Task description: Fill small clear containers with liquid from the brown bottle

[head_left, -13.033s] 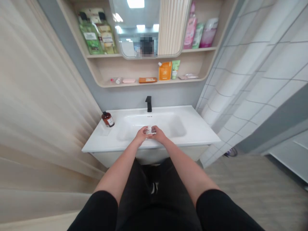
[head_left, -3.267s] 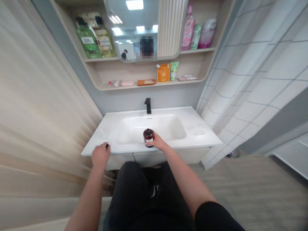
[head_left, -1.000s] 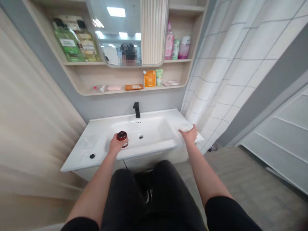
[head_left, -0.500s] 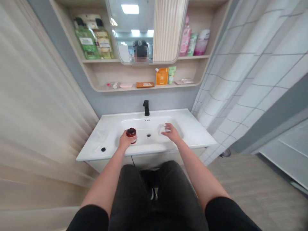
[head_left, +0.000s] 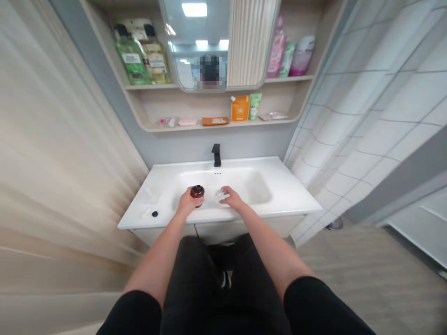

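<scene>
Head view: the left hand [head_left: 186,202] has its grip clamped on the bottle [head_left: 197,191], long axis roughly upright, over the basin [head_left: 259,185]; just to its right, a gap between, the right hand's [head_left: 232,198] grip closes round a clear container [head_left: 220,194].

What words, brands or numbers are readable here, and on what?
No text is readable.
Green bottle and yellow bottle, upper left: labels too blurred.
Pink bottle, upper right: too blurred.
Orange pouch and green-white tube, lower shelf: print too small.
Orange packet, lower shelf: print too small.
Brown bottle in the left hand: nothing legible.
</scene>
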Demonstrator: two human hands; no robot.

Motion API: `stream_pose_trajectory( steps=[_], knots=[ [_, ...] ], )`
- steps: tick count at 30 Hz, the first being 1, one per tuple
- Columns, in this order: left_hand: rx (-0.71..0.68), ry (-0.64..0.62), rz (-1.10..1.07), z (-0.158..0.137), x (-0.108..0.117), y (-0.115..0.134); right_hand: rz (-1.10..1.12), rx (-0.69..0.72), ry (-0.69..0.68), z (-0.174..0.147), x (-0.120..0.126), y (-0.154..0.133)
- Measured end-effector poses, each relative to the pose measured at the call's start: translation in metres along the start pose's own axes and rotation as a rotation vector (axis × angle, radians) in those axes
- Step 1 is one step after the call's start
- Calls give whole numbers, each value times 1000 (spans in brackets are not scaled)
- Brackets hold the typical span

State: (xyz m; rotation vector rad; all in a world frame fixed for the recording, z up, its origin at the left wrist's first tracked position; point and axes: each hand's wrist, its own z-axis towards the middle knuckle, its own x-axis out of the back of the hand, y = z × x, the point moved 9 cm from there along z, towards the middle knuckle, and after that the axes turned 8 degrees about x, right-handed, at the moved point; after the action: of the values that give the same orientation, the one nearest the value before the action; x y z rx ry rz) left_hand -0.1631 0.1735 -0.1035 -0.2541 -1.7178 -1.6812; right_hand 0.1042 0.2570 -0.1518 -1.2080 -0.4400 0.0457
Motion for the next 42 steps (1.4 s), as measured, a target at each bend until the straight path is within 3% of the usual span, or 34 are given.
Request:
stream_pose_trajectory(
  steps=[10,21,27,34,42],
  knots=[
    [24,24,160,1,2,11,9,3,-64,1,-10,1],
    [-174,-8,327,-5,-21,24,-45,30,-52,1,-7,-5],
    [-192,-33,406,-14,-26,32,-72,47,-70,-2,-7,-11],
    [-215,22,443,-20,-22,40,-100,64,-99,-2,-11,-12],
    [-297,94,643,-24,-22,50,-121,70,-117,-1,-15,-9]
  ],
)
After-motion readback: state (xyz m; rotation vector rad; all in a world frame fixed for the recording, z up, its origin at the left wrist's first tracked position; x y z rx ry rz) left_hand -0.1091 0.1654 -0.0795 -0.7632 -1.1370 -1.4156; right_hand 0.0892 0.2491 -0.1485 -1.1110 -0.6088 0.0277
